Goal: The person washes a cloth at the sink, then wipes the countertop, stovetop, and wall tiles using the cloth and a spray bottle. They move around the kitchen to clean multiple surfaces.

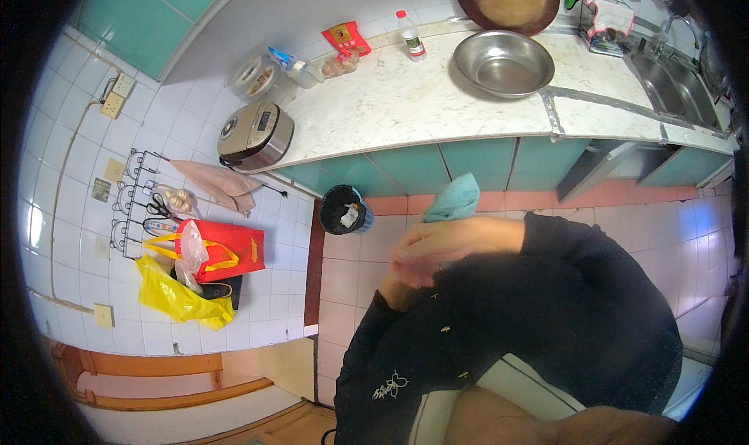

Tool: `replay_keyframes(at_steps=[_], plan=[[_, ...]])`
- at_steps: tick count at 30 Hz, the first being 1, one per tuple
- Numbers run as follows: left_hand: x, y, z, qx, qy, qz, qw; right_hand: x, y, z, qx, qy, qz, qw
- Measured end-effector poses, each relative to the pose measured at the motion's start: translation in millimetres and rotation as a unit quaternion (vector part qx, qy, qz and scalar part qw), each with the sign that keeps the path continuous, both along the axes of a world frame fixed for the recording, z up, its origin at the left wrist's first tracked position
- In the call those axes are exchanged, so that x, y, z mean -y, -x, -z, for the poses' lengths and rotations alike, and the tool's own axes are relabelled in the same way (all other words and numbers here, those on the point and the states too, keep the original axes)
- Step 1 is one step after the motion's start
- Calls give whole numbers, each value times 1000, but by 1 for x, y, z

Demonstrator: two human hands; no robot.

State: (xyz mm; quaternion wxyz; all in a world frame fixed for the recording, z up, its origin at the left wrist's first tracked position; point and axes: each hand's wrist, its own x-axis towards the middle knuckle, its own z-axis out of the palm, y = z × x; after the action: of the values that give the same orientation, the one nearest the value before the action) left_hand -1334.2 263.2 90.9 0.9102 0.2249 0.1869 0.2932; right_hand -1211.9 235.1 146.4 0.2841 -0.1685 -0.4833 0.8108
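Note:
My right hand reaches in from the right and lies over my left hand in front of my black sweatshirt. The two hands touch and overlap, so most fingers are hidden. A folded teal cloth sticks up just beyond my right wrist; which hand holds it cannot be told. On the marbled counter beyond stand a wide stainless steel basin, a clear plastic bottle with a red cap, a red packet and a rice cooker.
A bin with a black liner stands below the counter. At left, a red bag and a yellow bag hang from a wall rack. A cupboard door stands ajar under the counter, near the double sink. A large pan leans behind the basin.

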Motion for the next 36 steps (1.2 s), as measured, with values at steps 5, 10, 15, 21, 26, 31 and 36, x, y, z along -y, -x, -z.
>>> replay_keyframes(at_steps=[5, 10, 15, 21, 26, 31, 36], plan=[[14, 1, -12, -3, 12, -21, 1000, 5, 24, -32, -208, -18, -219, 953], [21, 1, -16, -23, 10, -55, 998, -6, -5, 1, -222, -4, -137, 965], [4, 28, 9, -192, -223, -182, 938, -9, -92, 72, -1, 88, 219, 972], [12, -22, 22, -610, -596, 187, 487, 18, -70, 75, 83, 99, 344, 930], [7, -61, 29, -427, -643, 99, 628, 4, -136, 148, -18, 226, 479, 848], [3, -70, 56, -414, -580, 42, 700, 16, -320, 150, 429, 88, 699, 565], [-1, -71, 67, -445, -379, 98, 805, 20, -445, 205, 689, -89, 652, 303]])
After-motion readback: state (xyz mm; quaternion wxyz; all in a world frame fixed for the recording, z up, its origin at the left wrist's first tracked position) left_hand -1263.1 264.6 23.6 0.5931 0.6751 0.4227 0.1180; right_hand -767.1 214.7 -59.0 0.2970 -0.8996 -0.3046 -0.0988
